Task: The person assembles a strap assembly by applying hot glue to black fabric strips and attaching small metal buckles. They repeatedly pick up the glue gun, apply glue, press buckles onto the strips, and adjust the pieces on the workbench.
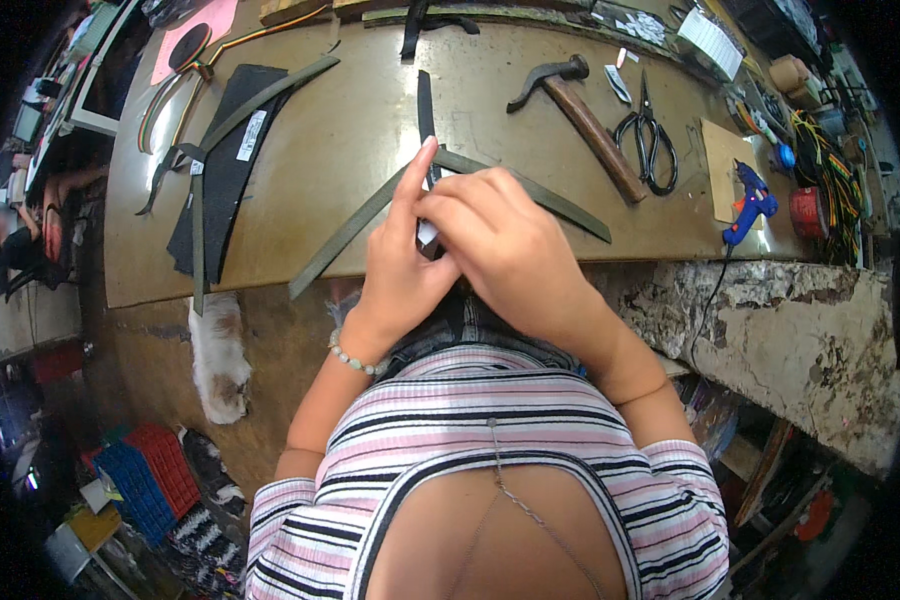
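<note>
Holding the olive-green strap (530, 190) at the point where its two arms meet, we have both hands bunched over the near edge of the workbench (370, 120). Our left hand (402, 262) pinches from below with the index finger stretched straight up along a narrow black strip (425, 105) that runs away from the fingertips; the other fingers are curled closed. Our right hand (505, 240) folds over the top, fingers bent shut on the junction and on a small white tag (427, 233) that peeps out just beneath them (how much of it is gripped, we cannot tell). One arm of the strap slants away down-left of the fingers, the other off to their right.

To do this step well, we judge it best to keep the pinch tight at the crossing so the layers do not slide, and to let the straight index finger act as a guide for the black strip. Beyond the right fingers lie a hammer (580, 110) and black scissors (648, 135), with a blue glue gun (750, 205) farther right. A cat (218, 360) sits below the left wrist.
</note>
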Demonstrator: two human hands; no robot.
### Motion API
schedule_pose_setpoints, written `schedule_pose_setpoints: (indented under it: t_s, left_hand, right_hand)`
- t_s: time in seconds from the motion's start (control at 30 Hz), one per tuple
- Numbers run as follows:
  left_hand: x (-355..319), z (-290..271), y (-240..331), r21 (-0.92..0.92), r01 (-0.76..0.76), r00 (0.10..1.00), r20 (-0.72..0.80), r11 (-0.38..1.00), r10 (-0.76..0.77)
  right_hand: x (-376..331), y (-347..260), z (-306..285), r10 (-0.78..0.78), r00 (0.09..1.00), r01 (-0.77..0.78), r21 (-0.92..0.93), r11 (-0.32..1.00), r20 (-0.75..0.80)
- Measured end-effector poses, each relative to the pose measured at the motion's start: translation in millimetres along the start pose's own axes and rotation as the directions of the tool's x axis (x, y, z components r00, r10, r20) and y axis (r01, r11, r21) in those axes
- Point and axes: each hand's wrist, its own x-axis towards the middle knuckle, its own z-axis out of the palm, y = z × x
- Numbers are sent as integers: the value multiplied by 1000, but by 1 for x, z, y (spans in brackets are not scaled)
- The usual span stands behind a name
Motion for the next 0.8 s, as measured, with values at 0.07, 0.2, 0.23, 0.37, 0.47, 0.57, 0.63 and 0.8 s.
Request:
schedule_pose_setpoints:
  t_s: [0.07,0.2,0.23,0.37,0.47,0.57,0.63,0.8]
  left_hand:
    - [-5,-5,0,-202,119,993,36,972,-114]
    - [-12,-11,-5,-494,256,962,45,831,-270]
    - [-12,-13,-6,-495,306,942,32,814,-334]
    - [-12,-10,-7,-586,374,890,7,719,-457]
    - [-11,-8,-6,-584,399,874,8,707,-487]
    - [-11,0,-6,-609,326,897,-44,723,-440]
    - [-10,6,-5,-686,277,898,-65,673,-435]
    - [-12,6,0,-656,252,922,-59,712,-382]
  right_hand:
    - [2,8,7,88,996,-89,137,987,12]
    - [-1,15,7,387,922,-351,440,827,8]
    - [-3,15,8,487,872,-437,517,735,45]
    - [-11,13,18,661,741,-547,677,493,118]
    - [-14,13,27,584,805,-398,639,659,-101]
    - [-16,10,37,379,890,-250,424,870,-252]
    - [-16,8,41,246,922,-166,270,949,-299]
    - [-18,7,32,286,927,-190,352,916,-242]
